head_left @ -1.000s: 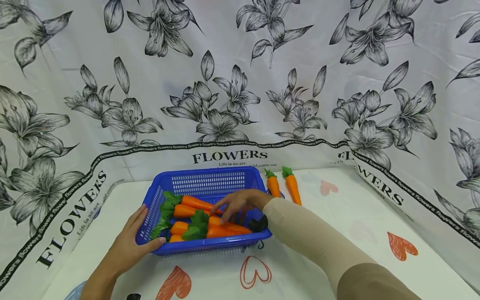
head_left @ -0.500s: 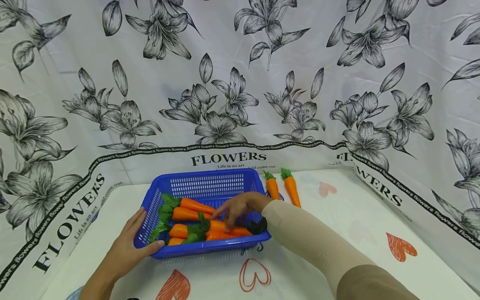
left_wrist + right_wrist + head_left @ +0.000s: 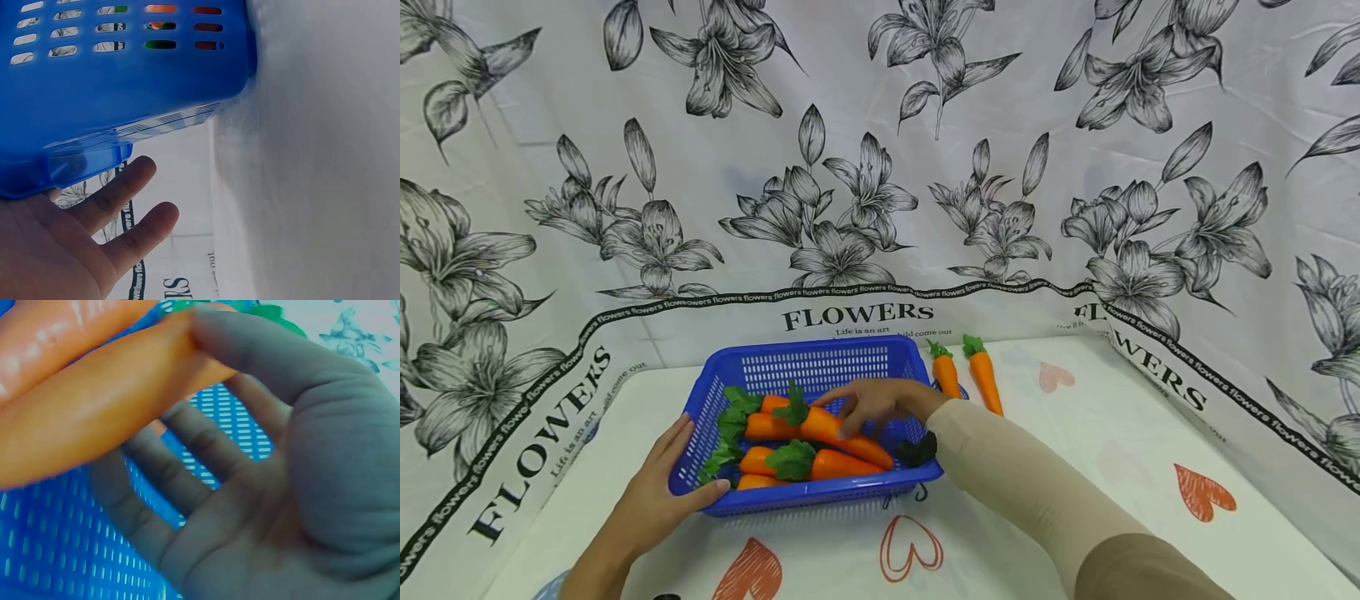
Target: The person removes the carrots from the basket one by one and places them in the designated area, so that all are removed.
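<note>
A blue perforated basket (image 3: 816,353) sits on the table with several orange carrots with green tops lying in it. My right hand (image 3: 876,400) reaches in over the right side and pinches a carrot (image 3: 853,443) between thumb and fingers. In the right wrist view, the thumb presses on one side of the held carrot (image 3: 94,403) and fingers curl behind it. My left hand (image 3: 651,492) rests against the basket's left end, thumb on the rim at the front corner. The left wrist view shows its fingers (image 3: 140,240) straight and spread beside the basket wall (image 3: 125,75).
Two more carrots, one shorter (image 3: 945,369) and one longer (image 3: 985,379), lie on the table right of the basket. Something dark (image 3: 917,452) is in the basket's right front corner. A flower-printed cloth (image 3: 1000,167) hangs behind the white table (image 3: 1120,433).
My right hand has taken hold of a front carrot and raised it; its green top now overlaps the carrots behind. Another carrot beneath shows more fully. The left hand has stayed on the basket.
</note>
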{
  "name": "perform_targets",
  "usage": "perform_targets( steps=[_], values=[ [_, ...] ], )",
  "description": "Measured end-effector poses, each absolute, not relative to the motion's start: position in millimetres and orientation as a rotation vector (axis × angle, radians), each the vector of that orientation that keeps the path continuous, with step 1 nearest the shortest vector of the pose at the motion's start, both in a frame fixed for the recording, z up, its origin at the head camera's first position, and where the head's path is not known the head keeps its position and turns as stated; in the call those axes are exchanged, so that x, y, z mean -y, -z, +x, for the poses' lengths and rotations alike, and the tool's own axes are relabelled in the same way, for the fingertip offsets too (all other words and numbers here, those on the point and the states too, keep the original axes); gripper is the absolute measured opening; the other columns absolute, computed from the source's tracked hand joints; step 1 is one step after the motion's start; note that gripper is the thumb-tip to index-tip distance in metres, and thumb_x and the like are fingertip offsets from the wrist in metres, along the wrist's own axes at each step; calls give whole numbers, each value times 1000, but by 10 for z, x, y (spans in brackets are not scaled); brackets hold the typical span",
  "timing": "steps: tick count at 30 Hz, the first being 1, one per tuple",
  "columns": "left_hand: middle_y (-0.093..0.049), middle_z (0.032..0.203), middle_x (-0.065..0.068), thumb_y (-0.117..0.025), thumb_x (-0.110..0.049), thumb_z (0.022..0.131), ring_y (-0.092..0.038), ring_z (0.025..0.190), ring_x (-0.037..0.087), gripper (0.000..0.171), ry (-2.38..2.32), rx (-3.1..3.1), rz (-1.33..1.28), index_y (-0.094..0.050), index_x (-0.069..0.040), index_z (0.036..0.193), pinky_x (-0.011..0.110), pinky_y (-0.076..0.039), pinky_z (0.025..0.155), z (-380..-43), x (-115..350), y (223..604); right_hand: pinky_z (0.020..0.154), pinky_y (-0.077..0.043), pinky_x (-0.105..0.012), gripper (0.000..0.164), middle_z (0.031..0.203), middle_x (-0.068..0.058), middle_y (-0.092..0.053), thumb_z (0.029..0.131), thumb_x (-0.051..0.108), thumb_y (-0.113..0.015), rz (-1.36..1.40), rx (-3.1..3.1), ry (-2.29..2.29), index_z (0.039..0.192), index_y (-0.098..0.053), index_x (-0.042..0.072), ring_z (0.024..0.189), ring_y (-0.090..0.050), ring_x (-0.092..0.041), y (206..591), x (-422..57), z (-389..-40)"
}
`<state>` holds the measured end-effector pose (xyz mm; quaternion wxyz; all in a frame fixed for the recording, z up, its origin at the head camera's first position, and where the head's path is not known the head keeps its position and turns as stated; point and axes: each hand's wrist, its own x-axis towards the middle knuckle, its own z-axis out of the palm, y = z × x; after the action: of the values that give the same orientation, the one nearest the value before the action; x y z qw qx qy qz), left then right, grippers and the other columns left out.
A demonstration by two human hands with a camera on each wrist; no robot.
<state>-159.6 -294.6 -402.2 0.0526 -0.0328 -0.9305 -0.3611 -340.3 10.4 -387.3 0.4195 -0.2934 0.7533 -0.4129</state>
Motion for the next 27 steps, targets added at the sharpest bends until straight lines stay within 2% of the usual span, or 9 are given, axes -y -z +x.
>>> perform_targets(
  steps=[8, 17, 22, 27],
  values=[
    [-3, 160, 15, -72, -44, 83, -18, 134, 53, 102, 1106, 2830, -95, -12, -7, 155, 77, -20, 94, -1596, 2929, 4022, 75, -56, -46, 61, 119, -8, -60, 89, 15, -70, -766, -1839, 1201, 144, -47, 28, 97, -60, -28, 3851, -130, -3432],
    [-3, 159, 15, -72, -45, 83, -18, 134, 54, 102, 1098, 2832, -75, -11, -8, 156, 77, -21, 94, -1585, 2941, 3995, 85, -51, -53, 64, 134, -13, -52, 91, 18, -65, -691, -1613, 1489, 149, -40, 24, 112, -57, -34, 3749, -144, -3422],
    [-3, 159, 15, -72, -45, 83, -16, 135, 53, 102, 1107, 2825, -80, -11, -7, 155, 76, -20, 95, -1590, 2942, 4003, 85, -51, -51, 65, 129, -16, -55, 92, 16, -62, -678, -1519, 1608, 151, -35, 21, 105, -61, -33, 3712, -168, -3415],
    [-4, 159, 15, -73, -43, 82, -16, 136, 53, 102, 1117, 2810, -88, -13, -6, 155, 76, -20, 96, -1584, 2934, 4025, 78, -55, -43, 65, 123, -19, -58, 92, 17, -63, -713, -1440, 1706, 151, -34, 19, 96, -65, -29, 3701, -208, -3401]
  ],
)
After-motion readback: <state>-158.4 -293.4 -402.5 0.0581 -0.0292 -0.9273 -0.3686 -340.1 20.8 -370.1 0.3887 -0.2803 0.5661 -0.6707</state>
